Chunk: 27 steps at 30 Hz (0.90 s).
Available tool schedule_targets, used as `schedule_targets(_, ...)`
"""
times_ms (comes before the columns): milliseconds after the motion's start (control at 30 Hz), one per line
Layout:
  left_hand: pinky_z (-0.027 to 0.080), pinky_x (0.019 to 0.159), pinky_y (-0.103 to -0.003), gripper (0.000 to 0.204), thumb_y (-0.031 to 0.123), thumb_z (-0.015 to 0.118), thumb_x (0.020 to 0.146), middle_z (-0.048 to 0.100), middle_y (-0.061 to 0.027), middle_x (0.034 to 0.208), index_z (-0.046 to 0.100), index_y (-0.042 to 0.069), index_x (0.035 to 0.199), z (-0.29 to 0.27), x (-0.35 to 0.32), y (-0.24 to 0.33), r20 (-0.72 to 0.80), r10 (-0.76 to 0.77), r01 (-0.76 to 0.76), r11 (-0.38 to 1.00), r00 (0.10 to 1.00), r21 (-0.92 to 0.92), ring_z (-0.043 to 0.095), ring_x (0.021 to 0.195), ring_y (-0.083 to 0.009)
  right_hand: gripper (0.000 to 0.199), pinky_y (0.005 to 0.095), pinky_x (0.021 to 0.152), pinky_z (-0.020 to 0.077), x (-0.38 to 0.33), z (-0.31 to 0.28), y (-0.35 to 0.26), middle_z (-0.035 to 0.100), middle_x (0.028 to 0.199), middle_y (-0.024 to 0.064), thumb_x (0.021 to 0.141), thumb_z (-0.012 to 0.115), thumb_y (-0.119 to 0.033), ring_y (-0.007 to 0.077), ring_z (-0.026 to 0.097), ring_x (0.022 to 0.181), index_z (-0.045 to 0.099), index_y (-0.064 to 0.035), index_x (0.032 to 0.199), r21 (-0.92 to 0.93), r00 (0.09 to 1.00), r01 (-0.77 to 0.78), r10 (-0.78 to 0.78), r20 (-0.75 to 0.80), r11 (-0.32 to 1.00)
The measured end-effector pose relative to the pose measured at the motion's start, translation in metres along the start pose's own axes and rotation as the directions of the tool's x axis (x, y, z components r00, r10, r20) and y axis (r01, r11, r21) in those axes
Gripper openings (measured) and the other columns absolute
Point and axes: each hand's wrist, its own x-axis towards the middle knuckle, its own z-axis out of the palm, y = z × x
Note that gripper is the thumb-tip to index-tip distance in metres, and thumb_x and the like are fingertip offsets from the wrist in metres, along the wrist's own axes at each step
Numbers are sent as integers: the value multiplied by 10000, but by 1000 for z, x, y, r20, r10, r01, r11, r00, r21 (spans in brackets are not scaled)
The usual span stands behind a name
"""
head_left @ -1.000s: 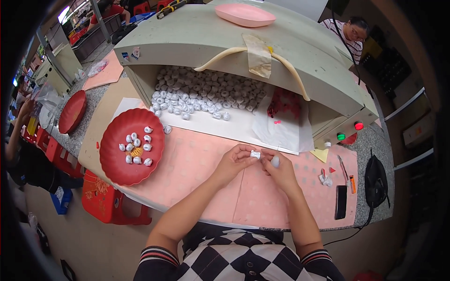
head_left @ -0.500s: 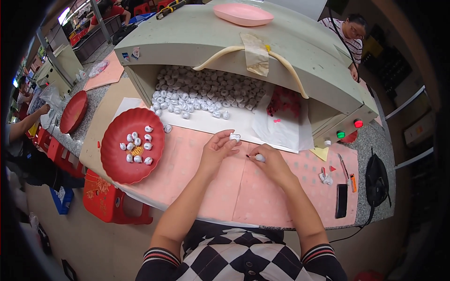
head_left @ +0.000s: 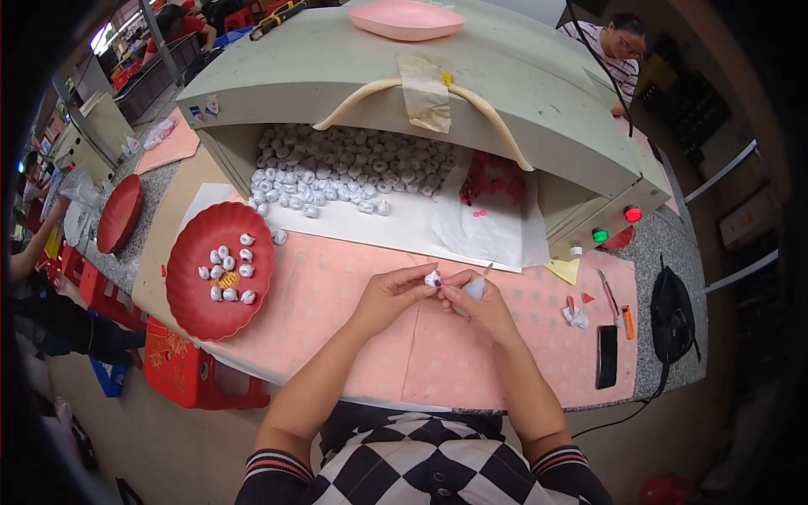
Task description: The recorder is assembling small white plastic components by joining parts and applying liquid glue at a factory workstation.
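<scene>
My left hand (head_left: 394, 295) is closed, pinching a small white rounded piece (head_left: 432, 277) between thumb and fingertips above the pink table cover. My right hand (head_left: 491, 318) meets it from the right, its thumb and forefinger at the piece's edge. A tiny dark bit (head_left: 438, 284) shows between the fingertips and the white piece; I cannot tell which hand bears it. Tucked in my right hand is a small whitish squeeze bottle (head_left: 475, 288), its thin tip pointing up and away. Left of my hands, a red scalloped plate (head_left: 187, 282) carries several similar white pieces (head_left: 245, 270).
A grey-green open-fronted cabinet (head_left: 311, 71) stands ahead, full of white pieces (head_left: 353, 156), with red bits on white paper (head_left: 505, 223). At right lie a phone (head_left: 606, 357), tweezers (head_left: 608, 291), an orange lighter (head_left: 628, 321) and a black pouch (head_left: 672, 316). Other people sit around.
My right hand has come left and up to my left hand, bringing the dark bit against the white piece. The bottle's tip now points upward. The whole view has shifted slightly.
</scene>
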Motion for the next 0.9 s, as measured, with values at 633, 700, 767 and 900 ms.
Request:
schedule_targets(633, 512, 908, -329, 291, 33, 554, 931, 609, -105, 1145, 571, -2, 1219, 11, -2, -5, -19, -36, 34, 993, 999, -113, 590, 1041, -182, 255, 254, 723, 512, 4, 10, 11, 605, 1011, 63, 860, 666, -59, 107, 586, 861, 556, -17, 1086, -211, 974, 204, -221, -60, 956)
schedule_targets(700, 508, 911, -328, 289, 43, 549, 936, 608, -104, 1143, 565, -7, 1220, 10, -1, -7, -14, -40, 38, 991, 999, -130, 591, 1035, -178, 257, 244, 752, 499, 3, 12, 7, 609, 1015, 52, 848, 678, -48, 101, 584, 884, 567, -13, 1077, -147, 986, 139, -150, -70, 979)
schedule_targets(767, 504, 906, -316, 277, 42, 550, 936, 608, -103, 1149, 566, -10, 1207, 9, -1, -8, -5, -47, 45, 988, 999, -150, 592, 1039, -170, 253, 240, 765, 492, 3, 10, 7, 611, 1010, 47, 839, 686, -41, 99, 583, 885, 573, -10, 1063, -167, 981, 168, -182, -69, 971)
schedule_targets(900, 502, 895, -305, 269, 59, 560, 935, 614, -98, 1141, 569, -8, 1195, 5, -5, -6, 6, -44, 44, 986, 999, -163, 599, 1022, -160, 248, 235, 788, 480, 5, 17, 7, 615, 987, 32, 808, 708, -22, 92, 578, 882, 588, -6, 1025, -187, 975, 197, -212, -62, 963)
